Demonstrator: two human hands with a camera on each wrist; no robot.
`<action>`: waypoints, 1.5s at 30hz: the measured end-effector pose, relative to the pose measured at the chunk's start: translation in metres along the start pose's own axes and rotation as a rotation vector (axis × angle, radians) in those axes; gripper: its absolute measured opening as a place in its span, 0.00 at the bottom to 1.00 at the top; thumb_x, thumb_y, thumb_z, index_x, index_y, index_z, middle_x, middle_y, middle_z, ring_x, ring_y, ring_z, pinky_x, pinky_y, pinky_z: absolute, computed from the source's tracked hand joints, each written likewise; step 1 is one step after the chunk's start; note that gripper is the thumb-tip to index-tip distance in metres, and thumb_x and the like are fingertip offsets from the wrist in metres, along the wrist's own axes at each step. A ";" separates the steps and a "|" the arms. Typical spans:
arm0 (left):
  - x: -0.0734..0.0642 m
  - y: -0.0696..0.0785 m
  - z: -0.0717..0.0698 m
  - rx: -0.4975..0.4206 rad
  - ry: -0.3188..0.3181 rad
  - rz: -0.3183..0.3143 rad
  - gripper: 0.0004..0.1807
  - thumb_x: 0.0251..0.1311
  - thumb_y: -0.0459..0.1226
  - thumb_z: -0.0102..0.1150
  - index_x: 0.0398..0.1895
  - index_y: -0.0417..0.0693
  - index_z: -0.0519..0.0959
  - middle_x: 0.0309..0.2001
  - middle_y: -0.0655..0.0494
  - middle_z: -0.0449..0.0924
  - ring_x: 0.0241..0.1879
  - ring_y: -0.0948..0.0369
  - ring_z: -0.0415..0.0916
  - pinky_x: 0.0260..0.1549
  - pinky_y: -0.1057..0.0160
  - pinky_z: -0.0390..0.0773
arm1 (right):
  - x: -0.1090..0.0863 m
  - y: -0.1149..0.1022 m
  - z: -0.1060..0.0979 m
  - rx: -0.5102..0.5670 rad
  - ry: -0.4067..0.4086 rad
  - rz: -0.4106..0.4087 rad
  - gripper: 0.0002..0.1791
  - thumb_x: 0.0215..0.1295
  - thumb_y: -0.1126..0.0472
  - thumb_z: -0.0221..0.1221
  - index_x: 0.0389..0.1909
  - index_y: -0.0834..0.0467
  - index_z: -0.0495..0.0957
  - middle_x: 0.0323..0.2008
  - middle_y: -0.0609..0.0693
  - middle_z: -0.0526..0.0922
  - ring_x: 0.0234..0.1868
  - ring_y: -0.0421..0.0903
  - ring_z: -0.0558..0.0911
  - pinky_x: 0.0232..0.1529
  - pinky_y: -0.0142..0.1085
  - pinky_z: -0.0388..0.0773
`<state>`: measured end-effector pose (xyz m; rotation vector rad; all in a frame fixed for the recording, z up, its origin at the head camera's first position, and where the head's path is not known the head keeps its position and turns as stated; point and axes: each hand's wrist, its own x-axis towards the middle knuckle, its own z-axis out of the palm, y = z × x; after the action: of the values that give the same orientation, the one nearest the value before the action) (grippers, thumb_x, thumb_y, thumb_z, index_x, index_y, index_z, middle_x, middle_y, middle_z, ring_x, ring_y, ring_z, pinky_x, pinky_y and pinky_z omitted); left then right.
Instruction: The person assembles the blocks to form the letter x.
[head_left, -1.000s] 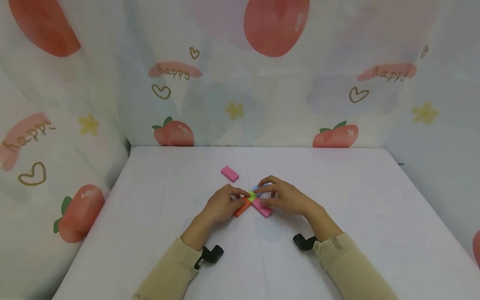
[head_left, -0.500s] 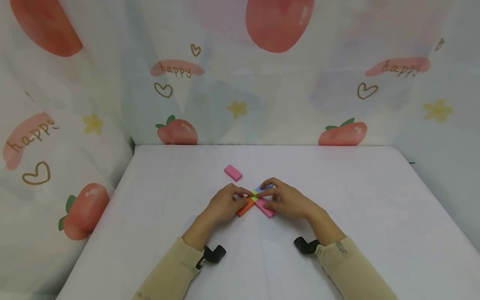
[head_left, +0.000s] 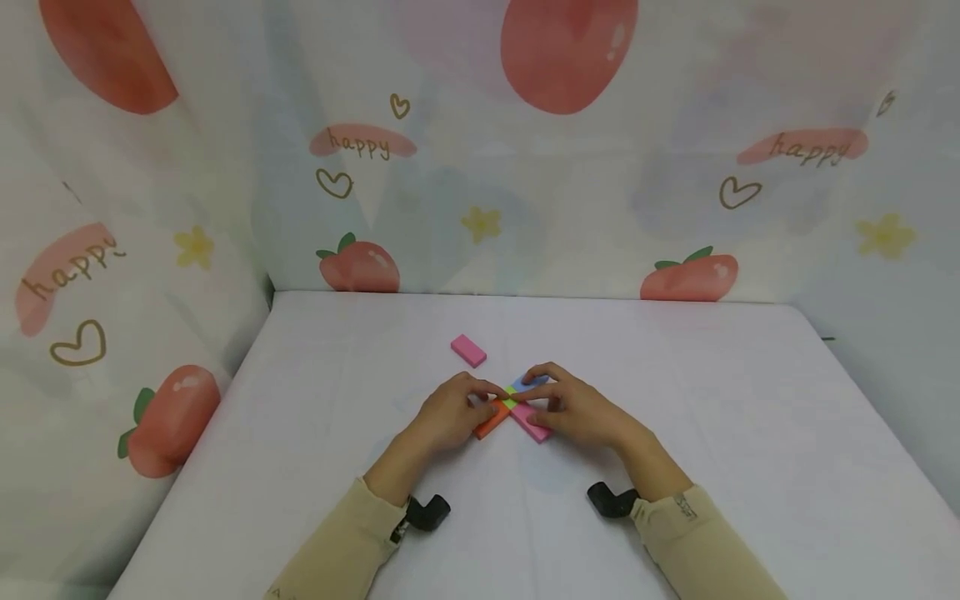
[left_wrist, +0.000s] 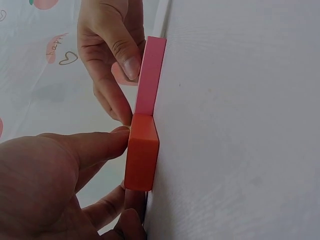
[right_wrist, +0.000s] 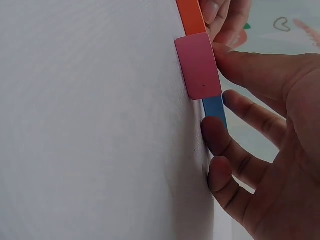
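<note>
Several small blocks meet in a cross on the white table. The orange block [head_left: 490,422] points toward the near left, the pink block [head_left: 532,427] toward the near right, the blue block [head_left: 519,384] toward the far right. A green piece [head_left: 511,404] is at the centre. My left hand [head_left: 448,412] holds the orange block, thumb on its top, index fingertip at the green piece. My right hand [head_left: 588,410] spans the pink and blue blocks, with its thumb on the pink one, index at the green piece and another finger against the blue block's side [right_wrist: 215,111].
A loose pink block [head_left: 468,351] lies behind the cross, slightly left. The white cloth-covered table [head_left: 360,350] ends at a printed curtain [head_left: 442,183] at the back and left. Each wrist carries a black camera mount [head_left: 429,512].
The index fingertips of both hands have drawn together over the green piece, leaving less of it showing. The blocks stay in their cross; the head view has shifted slightly.
</note>
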<state>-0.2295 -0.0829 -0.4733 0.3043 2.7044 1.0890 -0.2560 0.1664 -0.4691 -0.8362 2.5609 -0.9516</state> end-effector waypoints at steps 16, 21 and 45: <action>-0.003 -0.001 -0.001 -0.001 -0.002 0.007 0.13 0.71 0.44 0.62 0.55 0.65 0.86 0.48 0.56 0.78 0.39 0.60 0.75 0.37 0.61 0.75 | 0.002 0.001 0.000 0.061 -0.012 -0.027 0.19 0.70 0.55 0.66 0.61 0.49 0.85 0.68 0.47 0.70 0.40 0.41 0.79 0.47 0.34 0.74; -0.001 0.001 -0.004 -0.002 -0.003 0.014 0.13 0.72 0.45 0.61 0.55 0.66 0.86 0.48 0.56 0.78 0.39 0.60 0.75 0.37 0.61 0.74 | 0.003 0.001 -0.002 0.061 -0.005 -0.024 0.19 0.70 0.56 0.67 0.60 0.48 0.85 0.68 0.47 0.70 0.39 0.40 0.78 0.47 0.35 0.74; -0.002 0.004 -0.002 -0.024 -0.021 -0.001 0.12 0.71 0.46 0.62 0.53 0.65 0.87 0.48 0.56 0.78 0.41 0.59 0.75 0.39 0.60 0.75 | -0.001 0.005 -0.001 0.137 -0.022 0.003 0.20 0.71 0.56 0.66 0.62 0.49 0.83 0.69 0.47 0.68 0.40 0.44 0.78 0.48 0.35 0.73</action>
<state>-0.2282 -0.0821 -0.4687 0.3080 2.6707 1.1109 -0.2579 0.1705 -0.4720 -0.8000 2.4457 -1.0962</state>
